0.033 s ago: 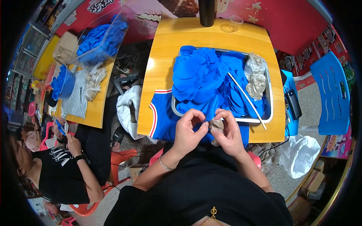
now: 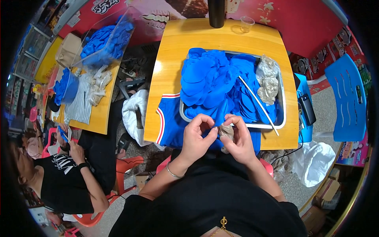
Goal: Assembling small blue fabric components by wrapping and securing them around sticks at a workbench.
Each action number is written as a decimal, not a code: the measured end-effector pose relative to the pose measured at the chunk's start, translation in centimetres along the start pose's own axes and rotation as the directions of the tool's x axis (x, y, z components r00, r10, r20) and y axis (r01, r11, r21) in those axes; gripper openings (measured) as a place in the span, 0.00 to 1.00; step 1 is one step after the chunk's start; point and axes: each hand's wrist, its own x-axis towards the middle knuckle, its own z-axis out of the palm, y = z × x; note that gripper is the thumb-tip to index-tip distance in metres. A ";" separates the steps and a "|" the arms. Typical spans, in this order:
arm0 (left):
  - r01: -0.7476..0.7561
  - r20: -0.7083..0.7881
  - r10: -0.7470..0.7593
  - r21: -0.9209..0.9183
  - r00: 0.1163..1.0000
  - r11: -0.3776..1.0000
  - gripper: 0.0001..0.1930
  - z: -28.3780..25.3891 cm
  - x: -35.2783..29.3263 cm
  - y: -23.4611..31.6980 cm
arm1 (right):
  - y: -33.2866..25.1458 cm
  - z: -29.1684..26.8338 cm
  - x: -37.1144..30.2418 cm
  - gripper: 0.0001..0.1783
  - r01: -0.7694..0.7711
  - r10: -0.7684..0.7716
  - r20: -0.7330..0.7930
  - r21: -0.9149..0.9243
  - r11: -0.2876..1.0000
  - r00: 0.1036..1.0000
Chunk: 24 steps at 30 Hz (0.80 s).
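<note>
My left hand (image 2: 200, 136) is closed in a pinch on a thin, limp blue piece (image 2: 222, 114) just in front of the tray. Beside it, my right hand (image 2: 239, 138) curls its thumb and forefinger round a crumpled beige, translucent piece (image 2: 226, 131). The two pieces meet between my fingertips; whether they are joined is hidden. Behind my hands, a metal tray (image 2: 281, 110) bears a heap of flat, rounded blue pieces (image 2: 205, 79). Crumpled beige bundles (image 2: 268, 85) lie at its right side, and a white stick (image 2: 258, 106) slants over the tray's front rim.
A blue garment (image 2: 169, 118) lies under the tray on the yellow table (image 2: 169, 55). A dark cylinder (image 2: 216, 14) and clear cup (image 2: 247, 24) stand behind. At left, another person (image 2: 59, 177) sits beside a table with a clear bin (image 2: 104, 41). A blue chair (image 2: 346, 98) stands right.
</note>
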 end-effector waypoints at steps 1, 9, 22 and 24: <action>0.017 -0.005 -0.017 -0.020 1.000 1.000 0.08 -0.1 0.0 0.0 | -0.2 0.0 -0.1 0.16 -0.032 0.032 0.015 -0.013 0.999 0.999; 0.001 -0.039 -0.002 -0.027 0.999 1.000 0.07 -0.3 0.2 0.0 | 1.0 -0.8 0.1 0.17 -0.080 0.085 0.008 -0.262 0.962 0.996; -0.152 0.000 0.158 0.265 0.988 0.952 0.07 -0.2 0.4 0.1 | 0.5 -0.5 1.1 0.11 -0.150 0.129 -0.170 -0.118 0.982 0.977; -0.131 -0.009 0.137 0.233 0.991 0.964 0.07 -0.1 0.4 0.1 | 0.8 -0.5 1.1 0.11 -0.211 0.208 -0.159 -0.001 0.977 0.965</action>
